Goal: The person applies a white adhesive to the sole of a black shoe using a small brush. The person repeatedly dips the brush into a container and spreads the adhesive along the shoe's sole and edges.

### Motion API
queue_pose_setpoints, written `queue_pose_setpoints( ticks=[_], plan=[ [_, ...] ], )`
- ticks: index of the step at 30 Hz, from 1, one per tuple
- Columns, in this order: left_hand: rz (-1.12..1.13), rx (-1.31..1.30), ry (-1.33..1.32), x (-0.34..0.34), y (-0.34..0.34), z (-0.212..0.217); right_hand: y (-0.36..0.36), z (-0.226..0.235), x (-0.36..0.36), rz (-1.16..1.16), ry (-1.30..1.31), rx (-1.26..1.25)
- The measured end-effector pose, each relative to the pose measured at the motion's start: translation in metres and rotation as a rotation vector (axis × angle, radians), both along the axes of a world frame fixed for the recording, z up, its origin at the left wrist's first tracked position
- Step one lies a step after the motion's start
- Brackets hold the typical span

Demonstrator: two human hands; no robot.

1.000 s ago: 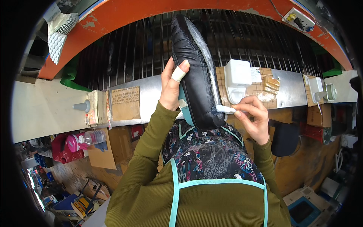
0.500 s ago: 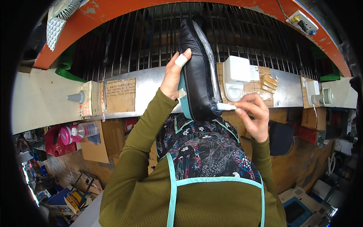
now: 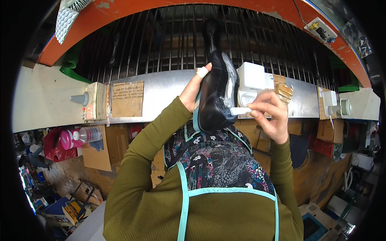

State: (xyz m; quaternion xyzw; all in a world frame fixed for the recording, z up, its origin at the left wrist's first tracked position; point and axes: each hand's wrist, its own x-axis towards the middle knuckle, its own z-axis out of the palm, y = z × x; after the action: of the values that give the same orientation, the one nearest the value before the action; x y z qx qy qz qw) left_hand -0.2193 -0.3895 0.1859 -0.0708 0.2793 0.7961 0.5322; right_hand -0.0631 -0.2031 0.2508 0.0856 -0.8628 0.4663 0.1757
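Observation:
A black leather shoe upper [image 3: 211, 94] on a teal last [image 3: 196, 113] is held tilted over my lap, its whitish-smeared underside turned partly to the right. My left hand [image 3: 192, 93] grips it along its left side, a white wrap around the thumb. Between the thumb and fingers of my right hand [image 3: 271, 114] is a small white brush-like applicator [image 3: 240, 111]. Its tip touches the heel end of the underside, where the surface looks wet. Just beyond the toe, another black shoe [image 3: 211, 30] lies on the metal bars.
A rack of metal bars [image 3: 169, 56] stretches beyond the metal ledge [image 3: 161, 88]. On the ledge, a white container [image 3: 251, 76] stands on cardboard beside a tan block [image 3: 284, 93]. Further left lies a cardboard sheet [image 3: 128, 99]. An orange beam [image 3: 169, 8] arches across the far side.
The shoe has rolled so more of its underside shows, and its toe has come nearer. My left hand turned with it. The applicator remains at the heel.

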Motion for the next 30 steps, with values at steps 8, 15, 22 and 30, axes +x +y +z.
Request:
queue_pose_setpoints(
  ticks=[8,15,22,30],
  plan=[
    [-0.197,0.121,-0.037,0.025,-0.005,0.008,0.005,0.010,-0.021,0.169,0.000,-0.003],
    [-0.326,0.614,-0.082,0.047,-0.014,-0.010,0.008,0.016,-0.039,0.358,-0.006,0.007],
    [-0.589,0.499,0.324,0.060,-0.030,-0.023,0.006,0.015,-0.060,0.574,-0.092,-0.085],
    [-0.759,0.642,-0.024,0.068,-0.015,-0.045,0.006,0.013,-0.069,0.648,-0.175,-0.056]
  ],
)
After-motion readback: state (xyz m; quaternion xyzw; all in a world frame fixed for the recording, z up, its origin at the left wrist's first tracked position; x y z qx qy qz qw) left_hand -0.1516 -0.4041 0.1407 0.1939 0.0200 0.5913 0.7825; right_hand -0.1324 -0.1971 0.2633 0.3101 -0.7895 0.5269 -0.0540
